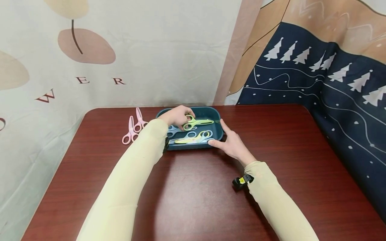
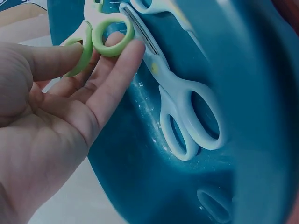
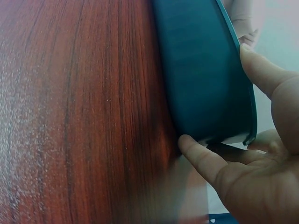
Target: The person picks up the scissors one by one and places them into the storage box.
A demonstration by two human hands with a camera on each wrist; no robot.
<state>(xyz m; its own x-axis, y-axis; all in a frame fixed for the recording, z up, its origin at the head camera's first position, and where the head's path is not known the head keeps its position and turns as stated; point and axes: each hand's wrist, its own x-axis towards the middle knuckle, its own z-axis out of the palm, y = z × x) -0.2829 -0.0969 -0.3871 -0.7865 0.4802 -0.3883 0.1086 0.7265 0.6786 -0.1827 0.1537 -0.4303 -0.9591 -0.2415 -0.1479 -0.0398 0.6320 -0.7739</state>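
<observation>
As the left hand (image 1: pixel 177 116) pinches green scissors (image 1: pixel 199 123) in the far half of the teal tray (image 1: pixel 193 146) and the right hand (image 1: pixel 233 143) grips its right end, a careless turn could snag neighbouring blue scissors (image 2: pixel 176 87).

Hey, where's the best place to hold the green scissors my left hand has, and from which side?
Probably by the handle loops of the green scissors, from above and the left, where the left hand holds them. The loops lie at the left end, open rings that suit thumb and fingers, while the blades point right, toward the right hand on the tray.
</observation>
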